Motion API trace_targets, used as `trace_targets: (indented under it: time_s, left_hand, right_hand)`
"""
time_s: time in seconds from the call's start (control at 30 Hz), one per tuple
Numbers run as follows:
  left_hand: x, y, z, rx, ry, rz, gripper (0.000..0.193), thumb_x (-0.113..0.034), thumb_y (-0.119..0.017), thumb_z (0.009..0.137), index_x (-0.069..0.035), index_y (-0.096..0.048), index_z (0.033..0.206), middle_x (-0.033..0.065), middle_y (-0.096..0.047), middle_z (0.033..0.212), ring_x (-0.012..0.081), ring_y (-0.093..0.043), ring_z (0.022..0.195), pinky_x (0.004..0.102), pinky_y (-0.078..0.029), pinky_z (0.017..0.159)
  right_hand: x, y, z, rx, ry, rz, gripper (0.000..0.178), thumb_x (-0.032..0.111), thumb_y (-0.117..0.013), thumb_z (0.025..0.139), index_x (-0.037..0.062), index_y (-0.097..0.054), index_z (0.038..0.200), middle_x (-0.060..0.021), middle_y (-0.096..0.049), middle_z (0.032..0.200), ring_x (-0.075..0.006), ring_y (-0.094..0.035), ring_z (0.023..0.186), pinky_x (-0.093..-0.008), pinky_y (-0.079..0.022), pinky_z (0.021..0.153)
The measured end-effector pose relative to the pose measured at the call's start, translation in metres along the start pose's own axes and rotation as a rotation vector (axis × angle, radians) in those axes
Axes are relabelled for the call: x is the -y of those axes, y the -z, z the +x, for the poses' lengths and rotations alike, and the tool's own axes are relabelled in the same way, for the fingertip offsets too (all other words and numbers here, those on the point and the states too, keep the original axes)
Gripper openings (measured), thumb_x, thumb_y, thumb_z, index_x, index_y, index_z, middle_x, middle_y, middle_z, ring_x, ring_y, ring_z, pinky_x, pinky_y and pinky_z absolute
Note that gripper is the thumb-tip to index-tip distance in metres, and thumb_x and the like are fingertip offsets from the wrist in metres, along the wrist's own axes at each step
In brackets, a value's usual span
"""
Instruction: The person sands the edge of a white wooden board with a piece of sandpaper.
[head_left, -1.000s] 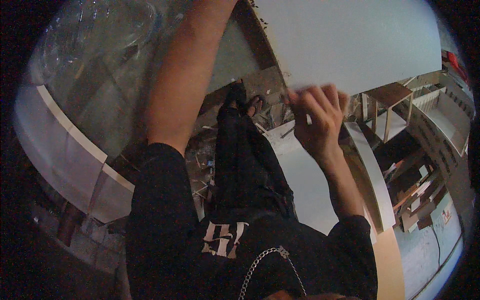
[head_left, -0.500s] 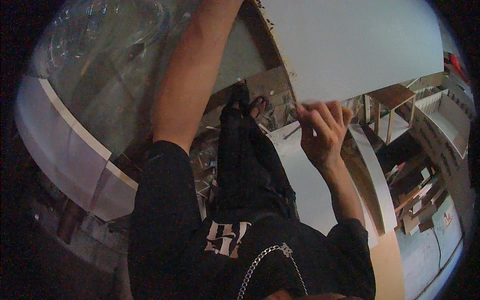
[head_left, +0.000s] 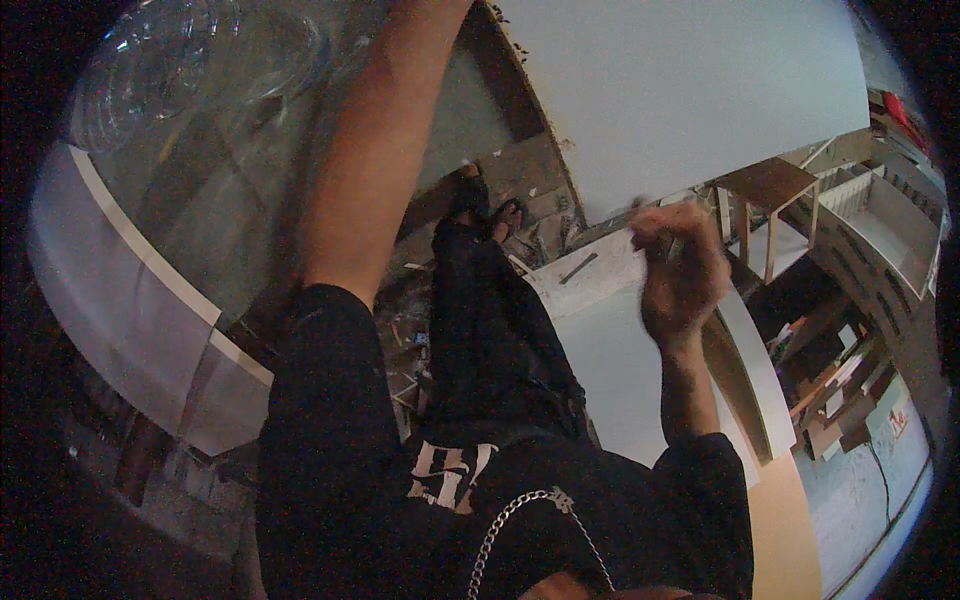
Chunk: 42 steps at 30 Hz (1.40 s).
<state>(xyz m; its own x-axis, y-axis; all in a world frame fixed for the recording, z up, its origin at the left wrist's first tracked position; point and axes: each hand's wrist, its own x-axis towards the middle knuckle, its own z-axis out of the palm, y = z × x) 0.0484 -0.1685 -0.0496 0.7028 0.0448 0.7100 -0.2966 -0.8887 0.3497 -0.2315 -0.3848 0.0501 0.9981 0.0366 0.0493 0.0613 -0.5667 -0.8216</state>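
Note:
My left forearm stretches up past the top edge, beside a large white panel; the hand itself is out of view. My right hand is just below the lower edge of this white panel, apart from it as far as I can see. Its fingers are curled together and smeared by motion; whatever they hold, if anything, is too small to make out. The panel's left edge is brown and rough, with dark crumbs along its upper part. Under my right hand lies another white board.
A clear plastic coil or wrap lies at the upper left. White boards with pale edges stand at left. To the right are a small wooden frame, an open box and a heap of offcuts. Scraps litter the floor by my feet.
My right hand has moved a little right and down, away from the panel's lower left corner. The view has shifted slightly; my left arm keeps its reach.

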Motion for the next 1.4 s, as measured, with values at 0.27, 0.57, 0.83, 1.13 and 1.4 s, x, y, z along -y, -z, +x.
trace_targets:
  time_s: [0.27,0.57,0.83,1.13,1.4]
  left_hand:
    - [-0.004,0.005,0.001,0.043,0.024,0.029,0.057,-0.029,-0.073,0.09,-0.005,-0.049,0.136,0.0208,-0.051,0.134,0.0408,-0.047,0.128,0.0586,-0.038,0.106]
    - [0.005,0.0,0.004,0.007,-0.018,-0.087,0.055,-0.026,-0.072,0.091,-0.003,-0.048,0.136,0.024,-0.048,0.135,0.0442,-0.044,0.129,0.0591,-0.036,0.107]
    - [0.0,0.002,0.001,0.028,-0.026,-0.055,0.054,-0.022,-0.072,0.091,-0.001,-0.047,0.135,0.0251,-0.048,0.132,0.045,-0.044,0.127,0.0585,-0.037,0.107]
    - [-0.001,0.001,0.005,0.036,0.005,-0.061,0.053,-0.024,-0.073,0.09,-0.004,-0.049,0.133,0.0233,-0.049,0.133,0.0433,-0.045,0.128,0.0595,-0.036,0.107]
    - [0.004,0.006,0.0,0.087,0.033,0.005,0.051,-0.03,-0.071,0.093,-0.006,-0.05,0.133,0.0206,-0.049,0.136,0.0411,-0.044,0.13,0.06,-0.037,0.107]
  right_hand:
    - [0.014,-0.016,0.017,-0.026,-0.12,-0.042,0.026,0.001,-0.069,0.094,0.0045,-0.065,0.12,-0.006,-0.066,0.09,-0.012,-0.062,0.08,-0.0273,-0.049,0.075]
    - [-0.003,-0.002,0.012,0.075,0.21,-0.337,0.037,-0.006,-0.072,0.081,0.0115,-0.075,0.114,-0.0074,-0.069,0.095,-0.0226,-0.065,0.086,-0.0344,-0.052,0.078]
    - [-0.008,0.005,0.011,0.088,0.229,-0.351,0.042,0.001,-0.078,0.072,0.0162,-0.075,0.111,-0.0079,-0.068,0.098,-0.0258,-0.064,0.09,-0.0387,-0.049,0.081]
    - [-0.004,-0.031,0.034,-0.008,0.349,-0.319,0.018,-0.004,-0.081,0.074,0.0073,-0.072,0.085,-0.0053,-0.066,0.085,-0.0223,-0.063,0.077,-0.0329,-0.048,0.069]
    - [-0.002,-0.037,0.032,0.112,0.354,-0.296,0.014,0.002,-0.075,0.083,0.0065,-0.064,0.077,-0.006,-0.062,0.078,-0.0253,-0.057,0.071,-0.0365,-0.04,0.066]
